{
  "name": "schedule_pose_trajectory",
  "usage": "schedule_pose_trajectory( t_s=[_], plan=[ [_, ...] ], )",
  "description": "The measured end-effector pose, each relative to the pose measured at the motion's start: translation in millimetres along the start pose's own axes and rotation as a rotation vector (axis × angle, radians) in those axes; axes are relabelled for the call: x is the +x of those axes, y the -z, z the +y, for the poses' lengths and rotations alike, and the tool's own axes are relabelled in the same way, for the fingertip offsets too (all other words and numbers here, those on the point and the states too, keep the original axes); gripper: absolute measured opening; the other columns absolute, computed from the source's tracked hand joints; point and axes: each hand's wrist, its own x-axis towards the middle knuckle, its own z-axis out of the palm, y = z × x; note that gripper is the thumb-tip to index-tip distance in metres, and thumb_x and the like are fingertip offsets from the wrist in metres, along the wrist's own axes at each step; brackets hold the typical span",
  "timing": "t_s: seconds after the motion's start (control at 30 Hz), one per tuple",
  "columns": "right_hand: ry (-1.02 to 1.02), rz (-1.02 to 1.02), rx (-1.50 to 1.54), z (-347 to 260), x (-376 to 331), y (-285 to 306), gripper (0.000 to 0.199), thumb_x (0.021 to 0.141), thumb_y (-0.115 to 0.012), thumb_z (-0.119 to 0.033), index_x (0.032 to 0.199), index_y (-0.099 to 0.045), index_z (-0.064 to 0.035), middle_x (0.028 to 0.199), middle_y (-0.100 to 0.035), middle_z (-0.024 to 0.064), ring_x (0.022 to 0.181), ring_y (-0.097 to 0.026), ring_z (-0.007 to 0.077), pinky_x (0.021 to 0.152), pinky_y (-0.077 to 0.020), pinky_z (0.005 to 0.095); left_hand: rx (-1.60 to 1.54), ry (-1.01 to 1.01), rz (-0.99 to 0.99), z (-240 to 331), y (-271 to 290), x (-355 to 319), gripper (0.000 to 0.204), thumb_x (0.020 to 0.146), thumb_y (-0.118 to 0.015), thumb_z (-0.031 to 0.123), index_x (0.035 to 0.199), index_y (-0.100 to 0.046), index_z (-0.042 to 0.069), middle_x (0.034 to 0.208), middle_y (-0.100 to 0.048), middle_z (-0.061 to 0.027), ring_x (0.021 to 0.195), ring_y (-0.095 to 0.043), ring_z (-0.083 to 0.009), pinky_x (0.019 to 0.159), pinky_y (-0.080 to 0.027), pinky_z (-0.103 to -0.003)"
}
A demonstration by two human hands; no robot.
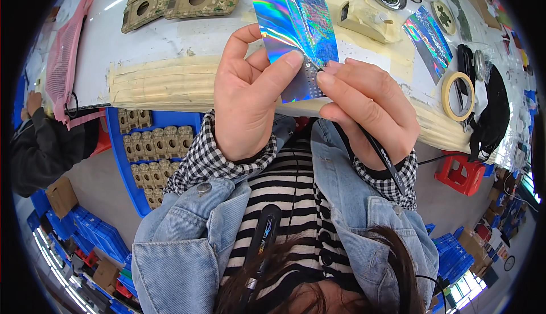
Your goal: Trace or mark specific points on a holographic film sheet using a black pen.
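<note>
1. Pinches the sheet [296, 15] in the left hand [244, 89], with the thumb closed flat on the shiny face and the fingers partly hidden behind.
2. Grips black tweezers [380, 153] in the right hand [372, 98], between thumb and fingertips closed around the shaft.
3. Cannot tell whether the tweezers' tips are apart or pressed together, nor whether anything is caught in them.
4. Find the sheet raised over the near edge of the table [199, 58], between the 2 hands.
5. Runs lengthwise away from the chest, leaning slightly left at the far end; reaches nearest the body with the dotted part.
6. Slants, in the case of the tweezers, from lower right to upper left, crossing that long axis and ending at the dotted part, just beside the left thumb.
7. Nearer to the sheet: the left hand, touching it at the lower left; at the right edge, right fingertips.
8. Farther right on the table: a 2nd sheet [429, 44] and tape [445, 95].
</note>
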Motion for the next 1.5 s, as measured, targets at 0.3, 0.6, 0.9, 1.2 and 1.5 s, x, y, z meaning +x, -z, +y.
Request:
schedule_pose_trajectory(
  t_s=[0.3,0.6,0.9,1.2,1.5],
  plan=[
    [0.003,0.002,-0.008,0.7,-0.1,-1.0,0.031,0.067,-0.074,-0.017,0.095,-0.068,-0.0061,0.085,-0.065,0.0076,0.08,-0.063,0.0222,0.073,-0.0532,0.0348,0.036,-0.027,0.01,-1.1,0.2,-0.4,0.042,0.084,-0.058,-0.002,0.119,-0.034,0.0,0.101,-0.063,-0.0144,0.088,-0.062,-0.0148,0.075,-0.052,-0.026],
    [-0.004,-0.012,0.004,-0.3,0.3,1.4,0.033,0.067,-0.074,-0.017,0.097,-0.068,-0.0054,0.087,-0.064,0.0086,0.082,-0.063,0.0234,0.074,-0.0526,0.0346,0.046,-0.028,0.026,-0.8,-0.4,-0.4,0.041,0.085,-0.058,-0.002,0.118,-0.035,0.0,0.102,-0.063,-0.0139,0.087,-0.062,-0.014,0.072,-0.051,-0.024],
    [-0.075,-0.032,-0.134,12.5,-18.5,6.5,0.033,0.064,-0.075,-0.011,0.096,-0.068,-0.0065,0.084,-0.063,0.0067,0.079,-0.06,0.025,0.072,-0.0504,0.036,0.084,-0.259,0.139,4.8,17.7,7.6,0.037,0.086,-0.056,0.001,0.119,-0.037,0.001,0.104,-0.06,-0.0118,0.095,-0.059,-0.0165,0.083,-0.048,-0.03],
    [-0.108,-0.106,-0.368,19.7,-22.3,-0.8,0.031,0.061,-0.076,-0.01,0.091,-0.068,-0.0101,0.073,-0.059,0.0005,0.071,-0.054,0.0198,0.067,-0.0438,0.0329,0.072,-0.264,0.114,1.5,21.2,9.1,0.038,0.086,-0.056,0.001,0.12,-0.039,0.002,0.107,-0.058,-0.0094,0.097,-0.059,-0.0173,0.085,-0.048,-0.033],
    [-0.146,-0.144,-0.374,19.9,-20.0,-2.4,0.027,0.064,-0.075,-0.011,0.09,-0.068,-0.0092,0.071,-0.058,0.0006,0.07,-0.053,0.0187,0.069,-0.0429,0.032,0.033,-0.269,0.101,1.3,23.3,9.7,0.038,0.086,-0.056,0.0,0.119,-0.038,0.001,0.105,-0.059,-0.0108,0.094,-0.06,-0.0168,0.082,-0.049,-0.031]
  ],
)
